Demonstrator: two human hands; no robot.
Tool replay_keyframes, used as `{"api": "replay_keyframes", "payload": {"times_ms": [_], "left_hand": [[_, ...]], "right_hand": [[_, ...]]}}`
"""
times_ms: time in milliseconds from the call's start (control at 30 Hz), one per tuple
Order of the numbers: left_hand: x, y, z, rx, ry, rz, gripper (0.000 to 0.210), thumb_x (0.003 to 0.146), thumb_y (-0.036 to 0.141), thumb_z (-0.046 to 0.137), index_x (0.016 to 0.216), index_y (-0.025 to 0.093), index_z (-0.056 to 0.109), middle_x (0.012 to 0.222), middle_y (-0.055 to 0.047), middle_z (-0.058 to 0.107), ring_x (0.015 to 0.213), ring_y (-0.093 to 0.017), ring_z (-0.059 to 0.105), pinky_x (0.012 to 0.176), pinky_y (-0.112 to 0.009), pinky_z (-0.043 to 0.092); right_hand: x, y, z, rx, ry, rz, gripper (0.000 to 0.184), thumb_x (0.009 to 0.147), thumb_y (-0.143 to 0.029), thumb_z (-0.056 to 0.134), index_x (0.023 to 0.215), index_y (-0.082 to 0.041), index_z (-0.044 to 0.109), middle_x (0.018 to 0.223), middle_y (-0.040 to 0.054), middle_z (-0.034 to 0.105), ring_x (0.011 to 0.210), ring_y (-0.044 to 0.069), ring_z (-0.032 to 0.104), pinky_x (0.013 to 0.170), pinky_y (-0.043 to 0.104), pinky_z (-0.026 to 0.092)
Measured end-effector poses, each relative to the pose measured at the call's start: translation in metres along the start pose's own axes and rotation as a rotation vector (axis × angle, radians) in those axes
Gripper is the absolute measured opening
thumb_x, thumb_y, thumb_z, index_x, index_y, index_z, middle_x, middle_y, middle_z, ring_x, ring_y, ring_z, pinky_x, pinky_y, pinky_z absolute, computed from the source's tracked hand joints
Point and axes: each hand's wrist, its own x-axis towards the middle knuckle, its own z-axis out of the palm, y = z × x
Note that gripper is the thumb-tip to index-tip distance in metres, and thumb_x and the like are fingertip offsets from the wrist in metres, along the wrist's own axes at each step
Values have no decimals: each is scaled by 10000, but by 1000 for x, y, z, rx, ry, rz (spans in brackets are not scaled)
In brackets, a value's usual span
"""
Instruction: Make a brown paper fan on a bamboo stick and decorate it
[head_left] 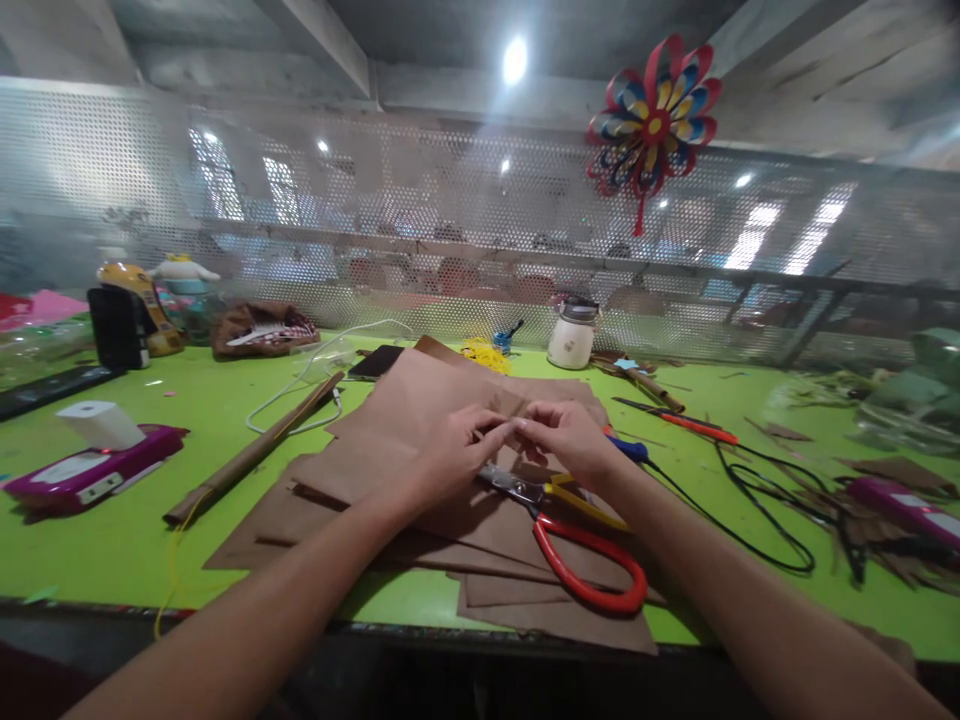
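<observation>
My left hand (pixel 461 450) and my right hand (pixel 566 435) meet at the fingertips above a stack of brown paper sheets (pixel 382 420). Thumb and index finger are pinched on each hand; whatever lies between them is too small or hidden to make out. Just below the hands, scissors (pixel 592 585) with a red handle loop lie on the paper, their blades partly under the left hand. A yellow handle (pixel 581 500) shows close by, partly covered by my right wrist. Beyond that wrist a blue-handled corded tool (pixel 628 447) is partly visible.
On the green table (pixel 420 600), a brown paper roll (pixel 255 450) and a purple power strip (pixel 97 468) lie left. Right are an orange-handled tool (pixel 697 428), a black cable (pixel 780 560) and paper scraps. A white jar (pixel 572 335) and yellow strands (pixel 485 354) stand behind.
</observation>
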Motion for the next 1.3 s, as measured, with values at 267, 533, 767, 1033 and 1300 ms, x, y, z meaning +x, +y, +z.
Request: {"api": "replay_keyframes", "payload": {"times_ms": [267,533,767,1033,1300], "left_hand": [[2,-12,2,21,-6,-109,190,757,315,588,694,135,590,591,3,538,506,-87,451,505,-216,374],[4,-13,2,170,88,-24,170,737,283,583,665,133,617,550,15,524,509,-90,443,495,-206,347],[2,-14,4,213,78,32,180,744,281,593,731,121,673,644,-19,603,578,-105,491,530,-206,374],[3,-19,5,82,75,-66,243,728,346,624,774,114,680,649,-33,608,533,-95,475,475,-200,358],[3,-20,4,49,75,-94,219,718,333,631,738,118,665,613,-21,578,526,-96,460,465,-209,349]], "right_hand": [[2,3,3,-68,15,9,346,726,-491,622,625,-166,560,536,-12,562,446,87,462,444,229,344],[-2,0,3,-26,-25,117,343,713,-483,629,591,-169,561,491,-12,560,394,90,455,399,228,324],[-1,0,6,-17,3,93,326,701,-463,642,596,-165,562,515,-17,562,395,82,457,392,217,329],[-2,0,11,58,74,135,345,670,-476,664,574,-165,553,507,-18,555,394,74,443,384,207,327],[-2,-1,10,96,48,122,364,625,-492,701,596,-159,555,531,-22,571,412,69,459,406,208,354]]}}
